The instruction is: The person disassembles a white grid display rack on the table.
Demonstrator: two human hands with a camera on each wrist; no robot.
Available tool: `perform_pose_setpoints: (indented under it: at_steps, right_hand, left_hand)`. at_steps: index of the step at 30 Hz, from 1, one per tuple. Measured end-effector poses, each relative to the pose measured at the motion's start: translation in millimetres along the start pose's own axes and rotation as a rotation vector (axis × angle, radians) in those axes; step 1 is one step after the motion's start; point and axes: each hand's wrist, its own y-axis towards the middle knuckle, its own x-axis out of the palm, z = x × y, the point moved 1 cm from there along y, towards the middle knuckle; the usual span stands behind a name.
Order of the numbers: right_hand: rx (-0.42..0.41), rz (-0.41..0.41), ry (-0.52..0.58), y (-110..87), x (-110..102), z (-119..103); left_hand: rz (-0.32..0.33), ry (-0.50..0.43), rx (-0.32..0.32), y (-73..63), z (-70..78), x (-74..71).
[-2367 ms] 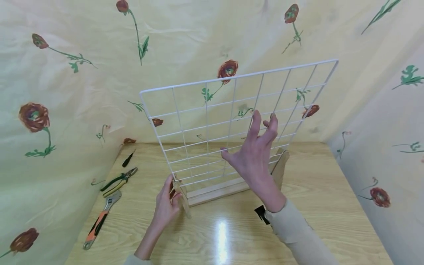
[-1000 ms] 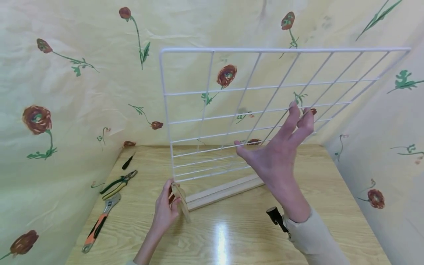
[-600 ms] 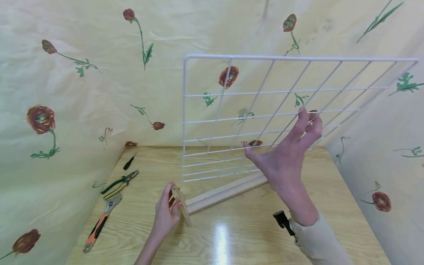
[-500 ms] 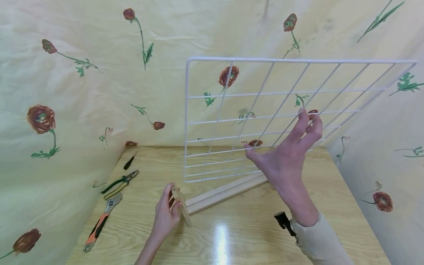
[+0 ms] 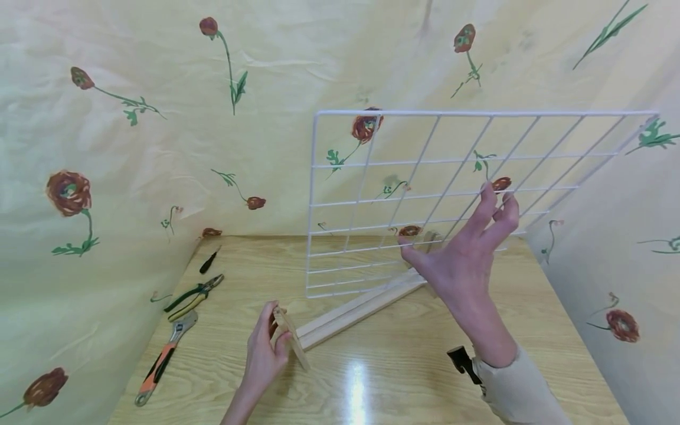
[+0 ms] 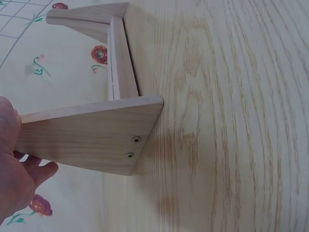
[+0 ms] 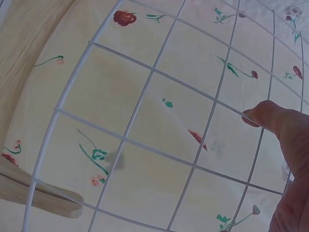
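Observation:
My left hand (image 5: 265, 348) grips the near side board (image 6: 91, 133) of a pale wooden stand, thumb and fingers on either side. In the left wrist view, two round metal fasteners (image 6: 136, 139) show on that board. A double wooden rail (image 5: 361, 310) runs from it to the far side board (image 6: 87, 13). My right hand (image 5: 467, 254) holds a white wire grid (image 5: 409, 113) with spread, bent fingers, tilted above the rail. The grid's lower left corner is apart from the near board. Whether the grid touches the far board (image 7: 58, 205), I cannot tell.
On the left of the wooden table (image 5: 404, 378) lie a screwdriver (image 5: 209, 261), pliers (image 5: 195, 296) and an orange-handled adjustable wrench (image 5: 166, 359). Flower-patterned sheeting (image 5: 287, 141) rises behind and at both sides. A black fitting (image 5: 464, 365) sits at the right cuff.
Since the earliest frame, the right hand has carried the grid rightward, away from the near board. Over the last half second the grid has dropped slightly. The stand's left end has shifted a little toward me.

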Motion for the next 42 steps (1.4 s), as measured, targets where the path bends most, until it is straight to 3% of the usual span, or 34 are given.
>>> perform_pose_setpoints:
  at_steps: [6, 19, 26, 42]
  right_hand:
    - [-0.001, -0.003, -0.012, -3.0, -0.4, 6.1]
    - [-0.008, -0.019, -0.037, -10.4, 0.9, 12.5]
    - [0.002, -0.028, -0.042, -13.3, 0.5, 15.5]
    - [0.01, -0.037, -0.054, -17.2, 1.3, 19.2]
  left_hand:
    - [0.017, 0.024, 0.033, -4.1, 1.7, -1.2]
    - [0.053, 0.047, 0.012, -14.8, 9.3, -4.6]
    - [0.063, 0.066, -0.029, -20.4, 15.7, -4.9]
    - [0.126, 0.117, 0.045, -29.6, 19.4, -4.6]
